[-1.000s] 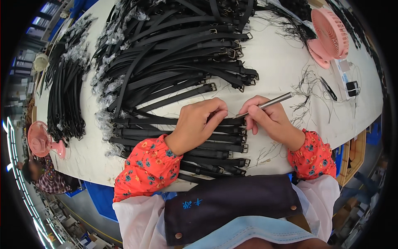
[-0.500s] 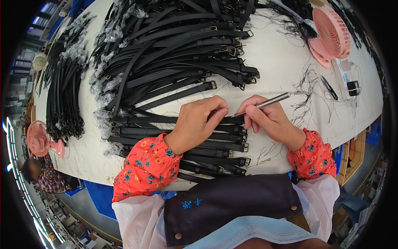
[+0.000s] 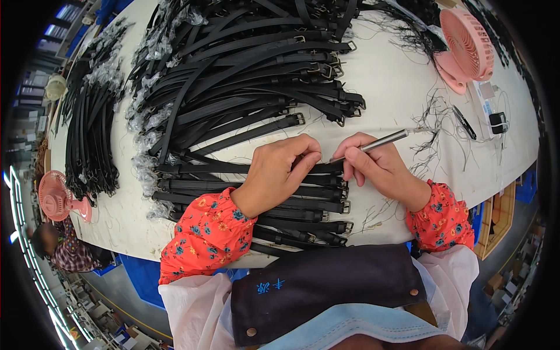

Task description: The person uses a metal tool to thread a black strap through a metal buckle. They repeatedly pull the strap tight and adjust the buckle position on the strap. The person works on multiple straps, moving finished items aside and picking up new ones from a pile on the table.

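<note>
My right hand (image 3: 379, 166) grips a slim silver metal pen-shaped tool (image 3: 385, 141). Its tip points left, toward the buckle end of a black strap (image 3: 325, 168), and its back end sticks up to the right. Across the straps lies my left hand (image 3: 284, 170), thumb and forefinger pinched close to that tip. Whatever sits in this pinch is too small or hidden to make out. Below both hands, several black buckled straps (image 3: 300, 204) lie side by side, their metal buckles on the right; my left hand and sleeve cover part of them.
A large heap of black buckled straps (image 3: 245, 70) fills the table's middle, with clear plastic wrap at their left ends. Another bundle (image 3: 90, 140) lies left. Pink fans (image 3: 466, 46) stand at both sides. Loose black threads and a black pen-like object (image 3: 464, 122) lie right.
</note>
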`<action>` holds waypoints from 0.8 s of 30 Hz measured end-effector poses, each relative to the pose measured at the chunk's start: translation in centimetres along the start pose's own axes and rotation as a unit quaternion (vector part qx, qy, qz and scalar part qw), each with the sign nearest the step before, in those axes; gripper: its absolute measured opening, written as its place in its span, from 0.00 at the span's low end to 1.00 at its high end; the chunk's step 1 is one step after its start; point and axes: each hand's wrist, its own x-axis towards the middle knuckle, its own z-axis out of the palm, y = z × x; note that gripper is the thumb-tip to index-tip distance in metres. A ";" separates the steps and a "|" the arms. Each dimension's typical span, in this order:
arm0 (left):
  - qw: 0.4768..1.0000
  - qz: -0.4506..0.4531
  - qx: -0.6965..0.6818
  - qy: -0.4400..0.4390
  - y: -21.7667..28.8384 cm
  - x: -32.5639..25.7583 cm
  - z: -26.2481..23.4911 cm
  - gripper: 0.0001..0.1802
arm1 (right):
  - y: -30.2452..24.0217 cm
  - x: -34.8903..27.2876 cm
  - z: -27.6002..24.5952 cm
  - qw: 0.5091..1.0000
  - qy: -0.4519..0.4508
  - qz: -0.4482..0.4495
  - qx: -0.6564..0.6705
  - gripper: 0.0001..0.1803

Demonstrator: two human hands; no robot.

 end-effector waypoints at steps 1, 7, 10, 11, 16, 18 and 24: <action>1.000 0.000 0.000 0.000 0.0 0.0 0.0 0.02 | 0.0 0.0 0.0 1.000 0.000 0.000 -0.002 0.19; 1.000 0.007 -0.016 0.003 -0.3 -0.1 0.1 0.03 | 0.0 0.0 0.1 1.000 0.005 0.002 -0.001 0.19; 0.996 -0.051 -0.063 0.039 -0.5 -0.1 0.3 0.04 | 0.0 0.0 0.1 1.000 0.006 -0.003 0.006 0.18; 0.998 -0.037 -0.048 0.026 -0.3 0.0 0.1 0.05 | 0.0 -0.1 0.0 1.000 0.006 -0.006 0.011 0.18; 0.991 0.090 0.028 -0.091 0.2 0.1 -1.3 0.06 | 0.5 -0.6 0.0 0.997 0.031 -0.055 0.034 0.16; 0.976 0.082 0.010 -0.201 0.3 0.0 -2.2 0.06 | 0.5 -0.7 -0.2 0.996 0.027 -0.084 0.008 0.18; 0.923 0.041 -0.041 -0.380 0.7 -0.7 -3.1 0.08 | 0.6 -0.7 -0.2 0.993 0.039 -0.115 0.009 0.13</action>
